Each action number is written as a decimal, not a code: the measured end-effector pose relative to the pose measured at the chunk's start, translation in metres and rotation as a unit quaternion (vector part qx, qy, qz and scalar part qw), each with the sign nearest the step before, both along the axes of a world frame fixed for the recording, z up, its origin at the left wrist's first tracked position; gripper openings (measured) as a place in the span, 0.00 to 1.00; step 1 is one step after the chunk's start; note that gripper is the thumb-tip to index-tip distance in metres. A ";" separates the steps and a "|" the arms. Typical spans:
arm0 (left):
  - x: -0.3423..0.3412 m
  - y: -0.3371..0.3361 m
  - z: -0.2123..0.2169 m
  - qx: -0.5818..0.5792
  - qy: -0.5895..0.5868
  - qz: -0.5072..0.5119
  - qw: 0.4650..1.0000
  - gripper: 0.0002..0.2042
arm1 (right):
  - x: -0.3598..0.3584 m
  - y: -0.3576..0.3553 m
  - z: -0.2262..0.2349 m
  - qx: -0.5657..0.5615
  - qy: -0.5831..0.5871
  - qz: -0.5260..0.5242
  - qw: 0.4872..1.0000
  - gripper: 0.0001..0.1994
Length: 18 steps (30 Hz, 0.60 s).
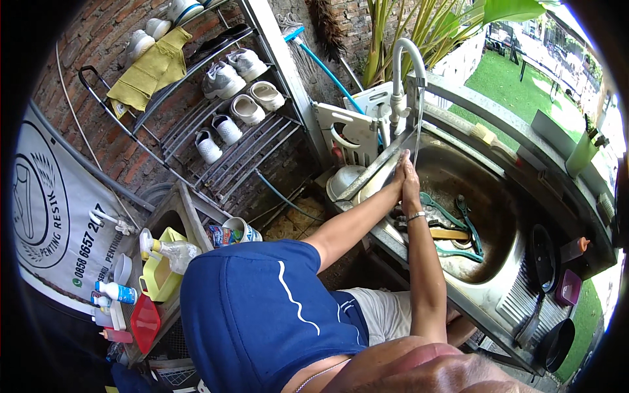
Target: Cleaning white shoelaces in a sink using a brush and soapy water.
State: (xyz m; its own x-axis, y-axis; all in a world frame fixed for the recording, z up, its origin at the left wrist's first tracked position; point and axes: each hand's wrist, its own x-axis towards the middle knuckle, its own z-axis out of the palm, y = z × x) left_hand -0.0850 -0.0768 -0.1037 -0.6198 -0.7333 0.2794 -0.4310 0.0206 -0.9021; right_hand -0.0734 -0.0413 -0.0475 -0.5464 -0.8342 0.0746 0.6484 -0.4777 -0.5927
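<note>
- Head view: the left hand (398, 173) and the right hand (411, 182) were together beneath the tap (398, 105), side against side with fingers stretched out; whether anything small lay between the palms, I could not tell.
- The spout (420, 80) curved over from the tap and hung above the fingertips in the picture, a little to their right.
- From it the water stream (418, 131) dropped as a thin line, its long axis close to upright in the picture, and its lower end met the fingertips. The right hand was the nearer of the two to that line.
- The left forearm (357, 209) slanted up from the left, while the right forearm (426, 275), with a bracelet (416, 215) at its wrist, rose almost straight; the two met at the hands over the near-left edge of the sink (508, 209).
- Inside the sink, below and to the right of the hands and apart from them, lay green looped items (477, 245) and a yellowish strip (451, 233), its long axis nearly level across the picture.
- Farther right, a black pan (543, 255) stood beside the ridged surface (514, 304), well apart from both hands.
</note>
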 end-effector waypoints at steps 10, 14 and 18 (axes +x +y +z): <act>-0.010 0.061 0.009 -0.691 -0.714 0.110 -0.002 0.28 | -0.025 0.036 -0.005 0.172 0.082 -0.025 0.981 0.32; -0.003 -0.006 0.022 -0.616 -0.757 0.211 -0.061 0.29 | -0.001 0.033 0.007 0.168 0.067 -0.015 0.983 0.32; -0.004 -0.031 -0.011 -0.567 -0.794 0.214 0.048 0.30 | -0.031 0.012 -0.004 0.057 0.186 -0.057 0.979 0.30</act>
State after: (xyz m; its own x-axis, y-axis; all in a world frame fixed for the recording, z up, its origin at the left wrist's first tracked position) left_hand -0.0889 -0.1082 -0.1151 -0.5155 -0.8453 0.1404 0.4585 -0.1337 0.8786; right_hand -0.1049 -0.0295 -0.0515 -0.5895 -0.7834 0.1968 0.3231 -0.4520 -0.8314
